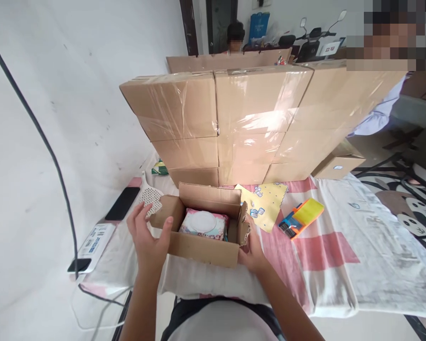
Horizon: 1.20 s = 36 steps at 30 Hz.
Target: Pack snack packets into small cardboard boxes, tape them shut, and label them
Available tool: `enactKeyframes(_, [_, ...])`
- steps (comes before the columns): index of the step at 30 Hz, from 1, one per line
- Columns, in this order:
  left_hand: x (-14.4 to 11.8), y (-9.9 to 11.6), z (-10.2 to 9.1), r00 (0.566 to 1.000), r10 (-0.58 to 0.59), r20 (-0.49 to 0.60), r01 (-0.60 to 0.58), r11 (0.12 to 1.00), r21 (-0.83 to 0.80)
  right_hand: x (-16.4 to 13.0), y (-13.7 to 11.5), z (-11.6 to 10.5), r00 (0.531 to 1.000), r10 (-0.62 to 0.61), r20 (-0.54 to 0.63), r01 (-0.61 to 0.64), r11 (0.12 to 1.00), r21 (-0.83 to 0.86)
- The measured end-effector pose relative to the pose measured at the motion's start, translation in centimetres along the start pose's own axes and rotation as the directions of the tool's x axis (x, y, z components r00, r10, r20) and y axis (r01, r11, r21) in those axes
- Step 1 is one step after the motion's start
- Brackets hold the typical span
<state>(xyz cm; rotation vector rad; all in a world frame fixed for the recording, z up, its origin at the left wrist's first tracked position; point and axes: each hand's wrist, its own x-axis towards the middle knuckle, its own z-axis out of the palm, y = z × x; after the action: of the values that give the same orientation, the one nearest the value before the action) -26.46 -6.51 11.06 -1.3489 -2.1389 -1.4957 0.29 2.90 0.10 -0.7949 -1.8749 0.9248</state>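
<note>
An open cardboard box point(202, 251) sits near the front edge of the cloth-covered tabletop point(326, 284), left of its middle, with its flaps raised and the right one ragged. Inside lies a pink-patterned pack point(190, 227) with a white oval lid, toward the box's left end. The person's left hand point(151, 237) is at the box's left flap, thumb and fingers spread wide; whether they touch the cardboard cannot be told. The right hand point(252, 251) holds the box's right end at the near corner, its fingers partly hidden by the torn flap. Beyond the left hand lies a white perforated paddle point(151, 198), and toward the tabletop's left edge rests a black phone point(123, 203). Right of the box lie a yellow printed sheet point(271, 210) and, farther right, an orange, blue and yellow item point(303, 217). Taped cartons point(252, 118) stand stacked toward the tabletop's back edge, behind the box
</note>
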Motion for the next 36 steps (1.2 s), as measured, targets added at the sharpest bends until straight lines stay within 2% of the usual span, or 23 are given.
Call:
enactKeyframes(4, [-2.4, -2.4, 0.1, 0.989, -0.096, 0.116, 0.109, 0.988, -0.111, 0.0, -1.3, -0.3, 0.99, -0.135, -0.036, 0.135, 0.991, -0.005])
enactKeyframes(6, [-2.9, -3.3, -0.1, 0.985, -0.124, 0.117, 0.138, 0.984, -0.115, 0.2, -1.9, -0.4, 0.991, -0.13, -0.042, 0.129, 0.992, -0.007])
enactKeyframes(7, [-3.1, -3.6, -0.2, 0.981, -0.127, 0.144, 0.146, 0.981, -0.127, 0.4, -2.1, -0.4, 0.992, -0.118, -0.051, 0.118, 0.993, 0.003])
enactKeyframes(8, [-3.2, -3.9, -0.4, 0.969, -0.107, 0.221, 0.14, 0.98, -0.14, 0.6, -2.3, -0.5, 0.994, -0.1, -0.055, 0.1, 0.995, 0.012])
enactKeyframes(9, [-3.2, -4.1, -0.6, 0.942, -0.057, 0.332, 0.11, 0.983, -0.144, 0.9, -2.5, -0.6, 0.995, -0.077, -0.056, 0.078, 0.997, 0.016])
enactKeyframes(10, [-3.1, -4.4, -0.9, 0.895, 0.014, 0.447, 0.051, 0.99, -0.133, 1.2, -2.7, -0.7, 0.997, -0.053, -0.054, 0.054, 0.998, 0.014])
enactKeyframes(12, [-2.9, -4.8, -1.4, 0.767, 0.153, 0.623, -0.127, 0.988, -0.087, 1.8, -3.1, -1.0, 0.999, -0.008, -0.05, 0.008, 1.0, -0.003])
enactKeyframes(13, [-2.7, -5.0, -1.6, 0.714, 0.203, 0.67, -0.219, 0.974, -0.062, 2.2, -3.3, -1.1, 0.999, 0.009, -0.052, -0.01, 1.0, -0.009])
enactKeyframes(14, [-2.6, -5.2, -1.8, 0.686, 0.24, 0.687, -0.298, 0.954, -0.037, 2.4, -3.5, -1.2, 0.998, 0.02, -0.056, -0.021, 1.0, -0.01])
enactKeyframes(16, [-2.3, -5.5, -1.9, 0.678, 0.301, 0.671, -0.406, 0.914, -0.001, 2.9, -3.9, -1.1, 0.997, 0.025, -0.068, -0.024, 1.0, 0.007])
enactKeyframes(19, [-1.8, -5.5, -2.0, 0.682, 0.352, 0.641, -0.438, 0.899, -0.028, 3.3, -4.2, -0.9, 0.997, 0.023, -0.067, -0.02, 0.999, 0.049])
enactKeyframes(22, [-1.3, -5.0, -2.1, 0.708, 0.332, 0.623, -0.35, 0.932, -0.099, 3.5, -4.1, -0.6, 0.996, 0.044, -0.073, -0.036, 0.993, 0.112])
enactKeyframes(25, [-1.1, -4.8, -1.9, 0.797, 0.263, 0.544, -0.231, 0.964, -0.129, 3.8, -3.9, -0.7, 0.997, 0.031, -0.063, -0.02, 0.984, 0.179])
enactKeyframes(28, [-1.0, -4.4, -1.1, 0.92, 0.073, 0.385, -0.026, 0.992, -0.126, 4.0, -3.9, -1.2, 1.0, 0.02, 0.016, -0.023, 0.982, 0.186])
enactKeyframes(30, [-0.8, -3.9, -0.4, 0.953, -0.059, 0.298, 0.088, 0.992, -0.086, 4.0, -3.8, -1.7, 0.996, 0.068, 0.055, -0.077, 0.98, 0.186])
enactKeyframes(31, [-0.6, -3.5, 0.0, 0.959, -0.084, 0.271, 0.104, 0.993, -0.06, 3.9, -3.8, -1.9, 0.994, 0.093, 0.062, -0.104, 0.976, 0.193])
enactKeyframes(33, [-0.3, -2.6, 0.6, 0.97, -0.034, 0.241, 0.037, 0.999, -0.006, 3.8, -3.7, -2.0, 0.991, 0.117, 0.069, -0.129, 0.97, 0.205])
enactKeyframes(35, [-0.4, -1.4, 1.0, 0.972, 0.092, 0.218, -0.109, 0.992, 0.064, 3.6, -3.7, -1.8, 0.992, 0.108, 0.067, -0.119, 0.972, 0.202])
enactKeyframes(36, [-0.6, -0.8, 1.2, 0.958, 0.166, 0.234, -0.193, 0.976, 0.098, 3.5, -3.7, -1.6, 0.993, 0.103, 0.059, -0.113, 0.972, 0.204])
